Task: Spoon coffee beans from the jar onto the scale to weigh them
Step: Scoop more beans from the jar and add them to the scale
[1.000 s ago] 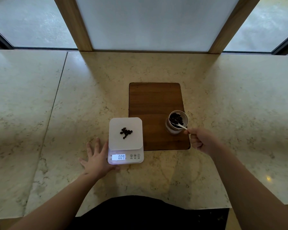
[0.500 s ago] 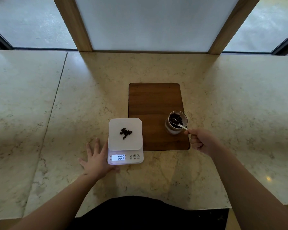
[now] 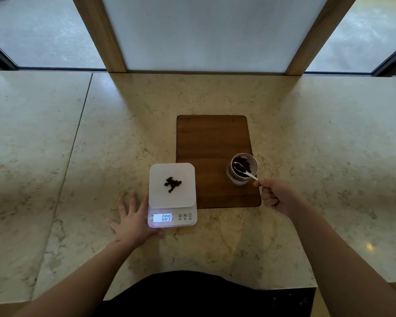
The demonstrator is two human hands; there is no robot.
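Right hand pinched on spoon in jar; left hand flat, fingers spread, against scale.

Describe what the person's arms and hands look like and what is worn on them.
Both forearms are bare as far as the frame shows: no sleeves in view. The left hand and right hand wear no gloves, and no rings, watch or bracelet can be seen. A dark garment covers the torso at the bottom edge.

We have one head-worn wide-angle view, looking forward and steeply down onto the desk, windows along the frame's top.
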